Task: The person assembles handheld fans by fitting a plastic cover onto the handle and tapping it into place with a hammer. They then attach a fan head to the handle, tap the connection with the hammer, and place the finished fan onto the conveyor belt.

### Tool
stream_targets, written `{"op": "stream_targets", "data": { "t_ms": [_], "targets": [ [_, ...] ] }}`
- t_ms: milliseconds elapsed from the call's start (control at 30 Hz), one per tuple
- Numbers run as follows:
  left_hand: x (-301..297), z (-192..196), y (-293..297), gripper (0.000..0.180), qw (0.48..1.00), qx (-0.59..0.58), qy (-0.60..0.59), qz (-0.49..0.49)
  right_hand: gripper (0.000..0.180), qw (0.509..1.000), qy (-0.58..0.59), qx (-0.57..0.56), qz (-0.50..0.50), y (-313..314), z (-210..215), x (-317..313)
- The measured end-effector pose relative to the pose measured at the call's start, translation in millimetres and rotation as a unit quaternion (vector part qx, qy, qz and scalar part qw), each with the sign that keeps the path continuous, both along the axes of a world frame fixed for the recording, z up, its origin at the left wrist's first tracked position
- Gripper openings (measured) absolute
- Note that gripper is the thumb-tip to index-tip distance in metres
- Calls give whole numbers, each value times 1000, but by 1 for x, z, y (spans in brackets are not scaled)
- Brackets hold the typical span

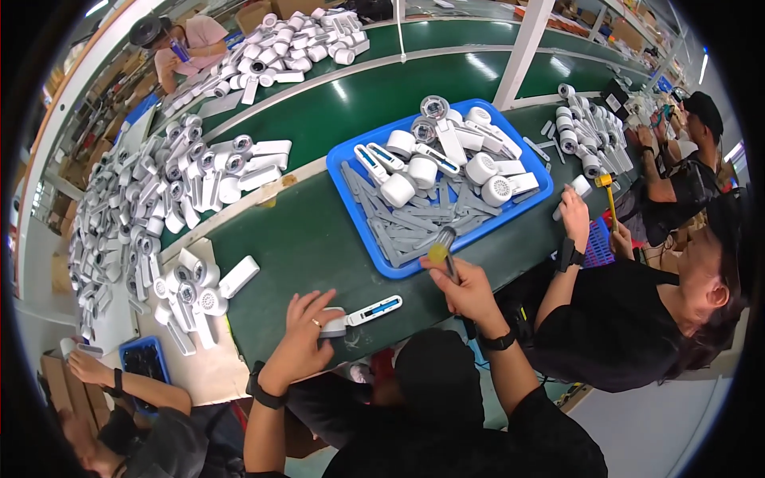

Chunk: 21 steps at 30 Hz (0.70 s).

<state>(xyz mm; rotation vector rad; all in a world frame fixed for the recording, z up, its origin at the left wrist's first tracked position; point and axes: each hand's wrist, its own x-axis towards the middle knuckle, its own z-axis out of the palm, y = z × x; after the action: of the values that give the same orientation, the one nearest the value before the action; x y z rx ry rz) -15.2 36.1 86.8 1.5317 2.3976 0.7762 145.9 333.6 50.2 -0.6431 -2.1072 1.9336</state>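
Observation:
My left hand (304,334) lies over the round head of a white handheld fan (374,309) on the green bench, pinning it down with fingers partly spread. The fan's handle points right, its long slot facing up with a blue strip inside. The palm and fingers cover most of the head. Above and right of it, my right hand (466,291) grips a mallet (437,252) with a yellowish face, raised clear of the fan. Just beyond the mallet stands a blue tray (388,269) holding several white fans (422,170) and many loose grey strips (398,231).
Piles of white fans (127,207) fill the left side, with a smaller group on cardboard (227,374). A green conveyor (382,80) runs behind. At right, a co-worker's hand (574,215) holds a fan beside a yellow mallet (603,181). Another co-worker's hand (89,368) is at lower left.

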Motion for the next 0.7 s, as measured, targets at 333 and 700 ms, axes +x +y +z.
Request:
{"op": "stream_targets", "data": {
  "t_ms": [333,700],
  "targets": [
    [13,-14,45,31,998,-17,56,26,24,978,5,35,-204,45,5,-19],
    [18,38,74,57,988,21,151,14,23,953,19,95,-286,73,3,-42]
  ]
}}
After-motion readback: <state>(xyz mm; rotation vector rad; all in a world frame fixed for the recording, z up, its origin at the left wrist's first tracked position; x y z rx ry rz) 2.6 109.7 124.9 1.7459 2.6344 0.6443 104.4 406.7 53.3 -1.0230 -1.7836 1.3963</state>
